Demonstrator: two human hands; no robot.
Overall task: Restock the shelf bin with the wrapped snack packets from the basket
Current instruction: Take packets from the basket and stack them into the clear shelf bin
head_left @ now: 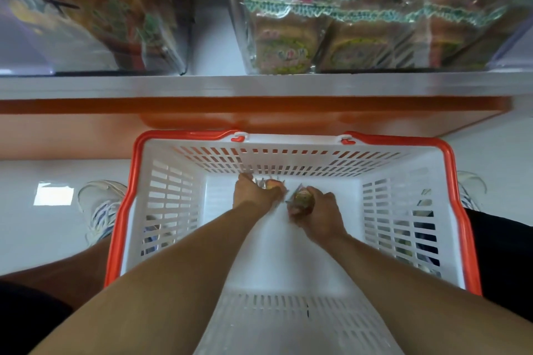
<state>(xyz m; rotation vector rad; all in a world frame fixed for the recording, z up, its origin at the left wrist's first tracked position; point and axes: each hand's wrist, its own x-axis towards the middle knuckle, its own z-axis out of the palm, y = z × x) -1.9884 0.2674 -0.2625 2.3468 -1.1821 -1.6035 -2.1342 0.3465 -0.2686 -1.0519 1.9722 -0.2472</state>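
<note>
One white basket (161, 210) with an orange rim, both hands down at its far floor: left hand (253, 196) curled over one wrapped packet (271, 184), right hand (320, 210) gripping a second packet (302, 199). Two clear shelf bins above, the right bin (375, 23) stacked with similar green-edged packets, too blurred to count; the left bin (86, 8) is cut off at the frame edge. Two sneakers, left sneaker (101, 204) plain, the right mostly hidden behind the basket wall.
</note>
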